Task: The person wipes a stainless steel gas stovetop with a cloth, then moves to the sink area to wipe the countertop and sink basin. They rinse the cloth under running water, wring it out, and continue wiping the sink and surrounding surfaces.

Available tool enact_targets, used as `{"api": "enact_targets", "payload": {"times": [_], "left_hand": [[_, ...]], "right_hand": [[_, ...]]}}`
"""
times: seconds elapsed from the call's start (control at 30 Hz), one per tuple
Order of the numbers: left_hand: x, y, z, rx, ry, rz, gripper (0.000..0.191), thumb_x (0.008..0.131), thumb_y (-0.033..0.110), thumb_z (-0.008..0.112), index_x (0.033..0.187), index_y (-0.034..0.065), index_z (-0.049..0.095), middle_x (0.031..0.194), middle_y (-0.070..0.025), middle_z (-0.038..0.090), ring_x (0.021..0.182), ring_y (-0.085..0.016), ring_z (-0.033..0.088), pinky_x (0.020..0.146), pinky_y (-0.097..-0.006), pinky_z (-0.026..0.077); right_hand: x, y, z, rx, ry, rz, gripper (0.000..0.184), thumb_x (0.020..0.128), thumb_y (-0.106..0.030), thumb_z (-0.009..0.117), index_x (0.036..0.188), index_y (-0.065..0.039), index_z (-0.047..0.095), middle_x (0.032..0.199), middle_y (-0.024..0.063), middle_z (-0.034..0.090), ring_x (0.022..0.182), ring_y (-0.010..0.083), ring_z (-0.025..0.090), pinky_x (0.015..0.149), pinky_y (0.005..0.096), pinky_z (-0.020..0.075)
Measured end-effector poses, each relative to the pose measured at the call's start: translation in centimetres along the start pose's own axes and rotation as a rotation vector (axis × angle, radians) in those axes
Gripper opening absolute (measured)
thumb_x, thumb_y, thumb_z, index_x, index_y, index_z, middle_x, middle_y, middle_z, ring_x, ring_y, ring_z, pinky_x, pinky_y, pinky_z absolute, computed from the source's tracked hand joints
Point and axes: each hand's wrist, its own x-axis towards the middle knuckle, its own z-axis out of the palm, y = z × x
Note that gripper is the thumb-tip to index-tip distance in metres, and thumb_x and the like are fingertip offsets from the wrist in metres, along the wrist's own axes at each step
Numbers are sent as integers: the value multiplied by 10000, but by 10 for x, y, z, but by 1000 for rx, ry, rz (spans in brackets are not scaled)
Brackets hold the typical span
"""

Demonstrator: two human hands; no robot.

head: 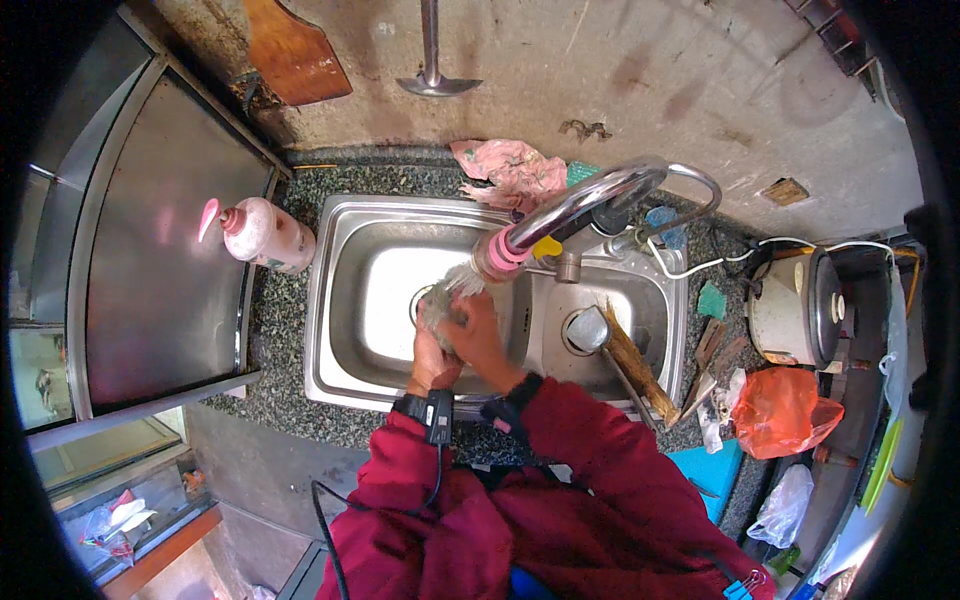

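Water runs from the chrome faucet (592, 199), whose spout has pink bands, onto a greyish scouring pad or cloth (439, 311) whose exact kind I cannot tell. My left hand (433, 352) holds that bundle from below and the left. On its right side, the fingers of my right hand (480, 334) are curled against it. Both hands are over the large left basin of the stainless steel sink (349, 300), near its drain. In the smaller right basin lie a metal ladle (589, 330) and a worn wooden-handled brush or stick (634, 364).
A pink pump bottle (270, 236) stands left of the sink. Behind it lies a crumpled pink cloth (517, 169). A rice cooker (791, 307) and a red plastic bag (780, 412) are at the right. A wooden spatula (296, 56) hangs on the wall.
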Motion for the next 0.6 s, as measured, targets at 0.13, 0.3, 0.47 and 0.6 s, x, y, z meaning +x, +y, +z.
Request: {"api": "enact_targets", "payload": {"times": [0.13,0.3,0.47,0.6], "left_hand": [[-8,-14,-2,14,54,-119,495,1008,453,395,1354,109,480,1312,-87,563,1173,-266,539,1016,-484,385],[1,3,9,-30,-15,7,539,991,497,423,1346,95,471,1268,-93,575,1099,-265,565,989,-455,419],[3,4,15,-8,116,-75,483,990,485,438,1326,138,468,1169,-59,585,1097,-255,551,912,-461,476],[-12,-14,13,127,44,-102,481,1005,424,414,1351,94,469,1342,-107,516,1194,-308,515,999,-520,417]], "right_hand": [[43,36,-6,154,-91,292,362,667,-115,690,987,-39,540,1033,181,527,1050,390,492,911,441,408],[10,11,-30,334,-242,329,345,675,-134,698,980,-58,554,1047,165,511,1024,378,488,902,414,417],[14,10,-8,123,-50,228,311,691,-162,696,944,-58,549,1015,176,530,991,379,515,865,410,439],[47,43,-20,138,-230,383,308,721,-137,656,992,-22,564,1063,191,573,1026,385,556,889,433,443]]}}
